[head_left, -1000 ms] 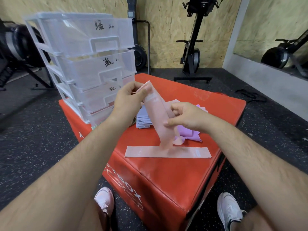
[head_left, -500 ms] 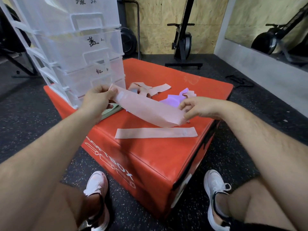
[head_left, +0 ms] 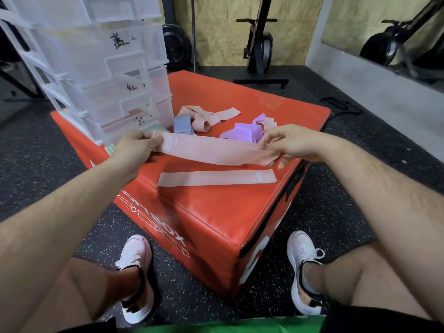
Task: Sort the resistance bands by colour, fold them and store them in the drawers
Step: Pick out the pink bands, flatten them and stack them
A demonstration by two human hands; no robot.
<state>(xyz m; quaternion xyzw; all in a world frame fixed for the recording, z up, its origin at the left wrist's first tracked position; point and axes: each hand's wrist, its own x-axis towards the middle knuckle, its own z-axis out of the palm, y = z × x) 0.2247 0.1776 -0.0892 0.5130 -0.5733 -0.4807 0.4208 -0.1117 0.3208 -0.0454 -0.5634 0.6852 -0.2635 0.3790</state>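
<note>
1. Resistance-band drawers [head_left: 108,75] stand at ten o'clock on the red counter [head_left: 216,219]. Through the cloudy plastic I cannot tell what, if anything, is stored.
2. The pink band [head_left: 211,151] is stretched flat above the counter's middle, running from nine to three o'clock. My left hand [head_left: 134,150] has its grip pinched on one end, and my right hand [head_left: 295,143] pinches the other between thumb and fingers. I judge this to be the smoothing-out before a fold.
3. A second pink band [head_left: 216,178] lies flat and unfolded at six o'clock, just below the held one.
4. Tangled pink bands [head_left: 206,115] lie at twelve o'clock, neither laid flat nor folded.
5. A purple heap [head_left: 240,131] sits at one o'clock with a pink piece mixed in.
6. A grey-blue band [head_left: 183,124] at eleven o'clock looks folded, and it is the only one that does.
7. By my reckoning, sorting is partly begun and folding has barely started. Storing is left for nearly everything in sight.
</note>
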